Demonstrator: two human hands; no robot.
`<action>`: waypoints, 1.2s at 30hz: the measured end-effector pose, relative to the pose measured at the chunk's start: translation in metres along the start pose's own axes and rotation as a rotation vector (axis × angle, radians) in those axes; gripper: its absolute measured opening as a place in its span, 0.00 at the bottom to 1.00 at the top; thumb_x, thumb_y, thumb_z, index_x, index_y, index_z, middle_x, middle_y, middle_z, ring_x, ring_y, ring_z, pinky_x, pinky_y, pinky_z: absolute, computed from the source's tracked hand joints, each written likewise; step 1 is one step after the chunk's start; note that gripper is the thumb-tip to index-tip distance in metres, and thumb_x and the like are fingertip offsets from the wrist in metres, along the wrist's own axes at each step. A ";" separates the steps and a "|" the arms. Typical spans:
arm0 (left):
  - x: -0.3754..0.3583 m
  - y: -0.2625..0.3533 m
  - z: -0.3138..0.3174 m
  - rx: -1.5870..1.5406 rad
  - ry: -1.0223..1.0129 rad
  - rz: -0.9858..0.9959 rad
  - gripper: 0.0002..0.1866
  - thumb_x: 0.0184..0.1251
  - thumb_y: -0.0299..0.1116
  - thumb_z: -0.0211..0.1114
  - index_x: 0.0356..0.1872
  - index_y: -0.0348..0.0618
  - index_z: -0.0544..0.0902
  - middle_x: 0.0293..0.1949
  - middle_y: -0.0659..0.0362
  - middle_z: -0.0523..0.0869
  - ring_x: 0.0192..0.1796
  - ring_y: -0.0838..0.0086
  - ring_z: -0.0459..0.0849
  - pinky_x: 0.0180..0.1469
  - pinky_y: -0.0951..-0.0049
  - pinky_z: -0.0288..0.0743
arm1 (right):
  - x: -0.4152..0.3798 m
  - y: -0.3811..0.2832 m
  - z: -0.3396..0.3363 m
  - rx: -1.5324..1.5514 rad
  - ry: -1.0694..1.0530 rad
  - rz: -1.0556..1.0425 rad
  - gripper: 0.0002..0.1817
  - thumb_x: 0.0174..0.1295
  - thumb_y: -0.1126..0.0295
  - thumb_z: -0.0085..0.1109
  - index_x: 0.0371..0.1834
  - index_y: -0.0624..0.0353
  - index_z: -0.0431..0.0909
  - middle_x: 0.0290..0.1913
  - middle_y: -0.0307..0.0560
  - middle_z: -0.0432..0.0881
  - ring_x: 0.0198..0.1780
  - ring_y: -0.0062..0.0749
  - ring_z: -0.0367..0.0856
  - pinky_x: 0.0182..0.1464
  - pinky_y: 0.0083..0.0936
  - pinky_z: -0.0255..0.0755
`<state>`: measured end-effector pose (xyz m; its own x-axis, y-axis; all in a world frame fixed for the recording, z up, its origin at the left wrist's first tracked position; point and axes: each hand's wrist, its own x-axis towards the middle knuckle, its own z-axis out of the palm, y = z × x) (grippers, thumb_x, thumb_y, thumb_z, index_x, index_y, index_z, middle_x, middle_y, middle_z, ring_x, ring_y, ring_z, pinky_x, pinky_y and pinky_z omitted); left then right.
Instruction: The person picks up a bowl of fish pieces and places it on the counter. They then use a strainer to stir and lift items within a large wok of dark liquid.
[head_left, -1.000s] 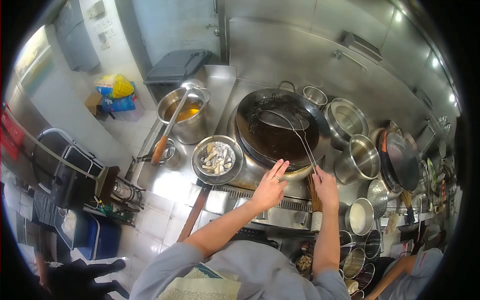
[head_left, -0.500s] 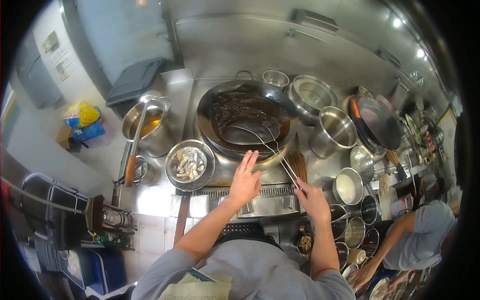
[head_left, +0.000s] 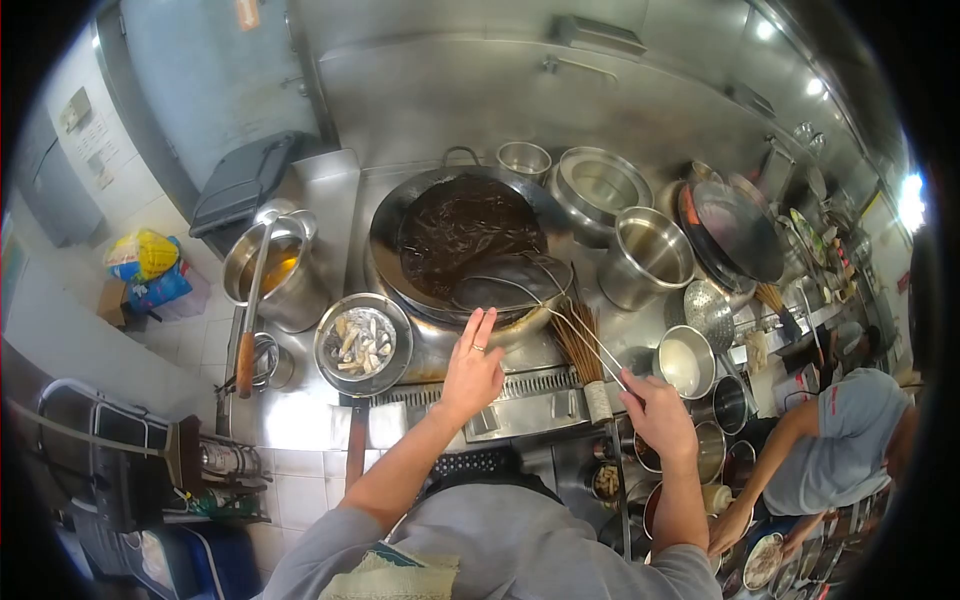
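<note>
My right hand [head_left: 655, 415] is closed around the long metal handle of a wire mesh skimmer [head_left: 500, 292]. The skimmer's round head lies at the near right side of a large dark wok [head_left: 385, 235], which holds dark, rippled liquid. In front of the wok's near rim, my left hand [head_left: 468, 378] is stretched out flat with fingers extended, holding nothing. A bamboo wok brush [head_left: 572, 350] leans just beside the skimmer's handle. Left of my left hand, a round strainer [head_left: 326, 358] with pale elongated pieces sits over a pan with a wooden handle [head_left: 357, 440].
A tall pot [head_left: 318, 285] with amber liquid and a wooden-handled ladle [head_left: 246, 355] stands at left. Right of the wok are a deep steel pot [head_left: 640, 285], a perforated ladle [head_left: 708, 315] and a white-filled pan [head_left: 672, 350]. A co-worker [head_left: 850, 440] works at the far right.
My right hand has drawn the skimmer's handle right and slightly down. Its head has shifted toward the wok's near right rim. My view has turned a little, so surroundings appear further left.
</note>
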<state>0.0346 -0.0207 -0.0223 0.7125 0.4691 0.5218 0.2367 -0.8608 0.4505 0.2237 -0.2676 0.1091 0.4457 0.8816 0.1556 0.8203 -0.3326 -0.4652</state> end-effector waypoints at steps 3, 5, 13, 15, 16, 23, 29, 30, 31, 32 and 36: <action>-0.001 -0.002 0.000 0.004 -0.011 0.000 0.07 0.53 0.22 0.69 0.34 0.38 0.85 0.82 0.45 0.58 0.84 0.47 0.54 0.73 0.47 0.68 | 0.009 -0.001 -0.002 -0.051 -0.011 0.009 0.18 0.66 0.71 0.67 0.58 0.64 0.84 0.34 0.64 0.83 0.36 0.61 0.82 0.41 0.45 0.76; -0.002 -0.001 0.000 0.007 -0.011 -0.005 0.07 0.52 0.22 0.69 0.34 0.38 0.85 0.82 0.45 0.57 0.84 0.47 0.53 0.73 0.47 0.67 | 0.016 0.011 0.007 -0.063 0.020 -0.031 0.18 0.66 0.70 0.66 0.58 0.61 0.83 0.35 0.64 0.83 0.37 0.64 0.83 0.41 0.50 0.77; -0.002 0.000 0.000 0.010 -0.002 -0.003 0.07 0.51 0.22 0.69 0.34 0.38 0.85 0.83 0.46 0.57 0.84 0.49 0.53 0.74 0.47 0.67 | 0.065 0.038 0.069 -0.030 0.091 -0.038 0.18 0.66 0.69 0.66 0.59 0.58 0.83 0.37 0.66 0.84 0.39 0.67 0.84 0.42 0.54 0.78; -0.002 0.000 0.000 0.008 -0.004 -0.003 0.07 0.51 0.22 0.69 0.33 0.38 0.85 0.83 0.46 0.56 0.84 0.48 0.53 0.75 0.47 0.66 | 0.079 0.044 0.086 -0.003 0.107 -0.057 0.18 0.66 0.69 0.66 0.59 0.58 0.83 0.38 0.67 0.85 0.40 0.67 0.85 0.43 0.54 0.78; -0.002 0.000 0.000 0.013 -0.007 -0.007 0.07 0.52 0.22 0.69 0.33 0.38 0.84 0.83 0.46 0.56 0.84 0.48 0.53 0.75 0.47 0.66 | 0.085 0.045 0.093 0.012 0.105 -0.043 0.18 0.67 0.69 0.66 0.60 0.58 0.83 0.38 0.67 0.85 0.41 0.67 0.84 0.44 0.53 0.78; -0.002 0.004 -0.002 0.030 -0.021 -0.023 0.07 0.52 0.22 0.69 0.34 0.38 0.84 0.83 0.46 0.56 0.85 0.48 0.52 0.76 0.47 0.64 | 0.127 0.038 0.127 0.037 0.180 -0.064 0.19 0.68 0.68 0.65 0.61 0.57 0.83 0.39 0.67 0.85 0.42 0.66 0.85 0.45 0.54 0.79; -0.002 0.004 0.000 0.056 -0.017 -0.027 0.07 0.52 0.23 0.69 0.33 0.39 0.85 0.83 0.46 0.56 0.85 0.48 0.52 0.75 0.47 0.65 | 0.159 0.017 0.130 0.129 0.141 -0.014 0.18 0.69 0.69 0.64 0.61 0.59 0.84 0.43 0.69 0.86 0.46 0.66 0.85 0.49 0.50 0.79; -0.002 0.005 0.000 0.056 -0.020 -0.030 0.07 0.52 0.23 0.69 0.33 0.39 0.85 0.83 0.46 0.56 0.85 0.48 0.52 0.75 0.47 0.65 | 0.160 0.015 0.129 0.150 0.137 -0.014 0.18 0.69 0.69 0.64 0.61 0.60 0.84 0.43 0.70 0.86 0.46 0.66 0.85 0.50 0.49 0.79; -0.002 0.006 0.000 0.062 -0.020 -0.032 0.07 0.52 0.22 0.69 0.33 0.39 0.85 0.83 0.46 0.56 0.85 0.48 0.52 0.75 0.47 0.65 | 0.161 0.016 0.131 0.159 0.141 -0.021 0.18 0.69 0.69 0.64 0.60 0.61 0.84 0.44 0.70 0.86 0.47 0.66 0.85 0.50 0.48 0.79; -0.002 0.006 0.000 0.068 -0.020 -0.032 0.06 0.52 0.22 0.69 0.33 0.39 0.85 0.83 0.46 0.56 0.85 0.48 0.52 0.74 0.47 0.66 | 0.163 0.019 0.135 0.169 0.146 -0.029 0.18 0.69 0.69 0.64 0.60 0.62 0.84 0.45 0.70 0.86 0.47 0.66 0.85 0.50 0.48 0.79; -0.002 0.005 0.002 0.069 -0.014 -0.042 0.06 0.52 0.22 0.69 0.32 0.39 0.85 0.82 0.46 0.57 0.85 0.48 0.51 0.73 0.47 0.66 | 0.154 0.018 0.133 0.175 0.088 -0.013 0.18 0.69 0.70 0.64 0.59 0.64 0.85 0.50 0.70 0.85 0.50 0.65 0.85 0.52 0.45 0.79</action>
<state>0.0360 -0.0265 -0.0225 0.7100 0.5028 0.4931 0.3113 -0.8521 0.4208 0.2595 -0.0934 0.0084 0.4712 0.8502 0.2348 0.7552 -0.2513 -0.6055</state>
